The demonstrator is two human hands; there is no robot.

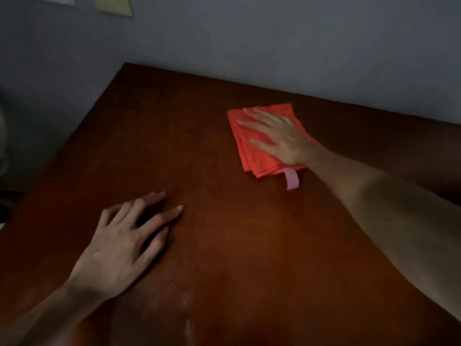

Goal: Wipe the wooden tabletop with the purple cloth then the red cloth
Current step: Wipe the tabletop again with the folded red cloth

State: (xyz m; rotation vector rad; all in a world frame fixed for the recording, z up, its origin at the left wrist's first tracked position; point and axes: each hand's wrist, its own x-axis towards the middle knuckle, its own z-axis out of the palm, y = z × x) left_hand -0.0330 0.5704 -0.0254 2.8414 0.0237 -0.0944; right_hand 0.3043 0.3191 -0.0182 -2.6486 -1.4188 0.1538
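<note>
A folded red cloth [252, 148] with a pink loop tag lies on the dark wooden tabletop [224, 233], towards the far right. My right hand [279, 136] presses flat on it, fingers straight and spread. Lower left, my left hand [124, 243] rests on the bare wood, its fingers loosely bent and holding nothing. The purple cloth is not in view.
A grey wall [274, 46] runs along the table's far edge and left side. A yellow paper [113, 5] hangs on the wall at the top left. The table's left edge drops off into dark space.
</note>
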